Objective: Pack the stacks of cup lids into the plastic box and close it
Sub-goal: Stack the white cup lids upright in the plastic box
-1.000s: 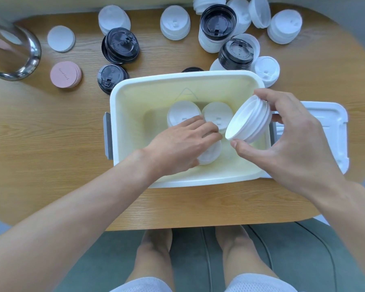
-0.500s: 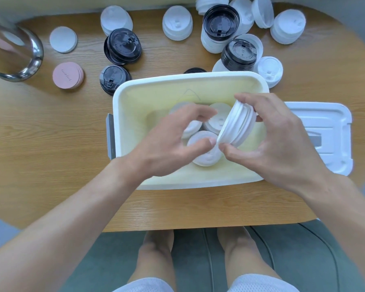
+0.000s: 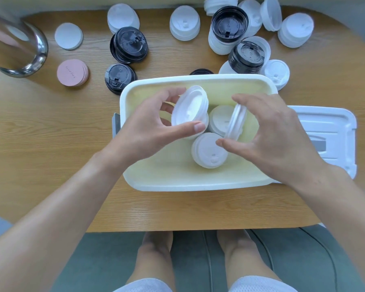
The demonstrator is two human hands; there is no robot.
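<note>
Over the open white rectangular plastic box (image 3: 198, 184), the left hand (image 3: 150, 131) pinches a tilted stack of ridged white plastic cup lids (image 3: 190, 109) — the right hand (image 3: 270, 140) grips a thinner white lid stack (image 3: 235, 121) on edge. Two more stacks lie inside. Glossy black lids (image 3: 128, 44) and the box's white lid (image 3: 325, 140) rest on the wood-grain desk (image 3: 51, 144).

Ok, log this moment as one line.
left hand: holds white lid stack | right hand: holds thin lid stack | plastic box: open

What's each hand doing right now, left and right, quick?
Left hand: holding a stack of white cup lids, tilted, over the plastic box.
Right hand: holding a thinner stack of white lids on edge between thumb and fingers.
</note>
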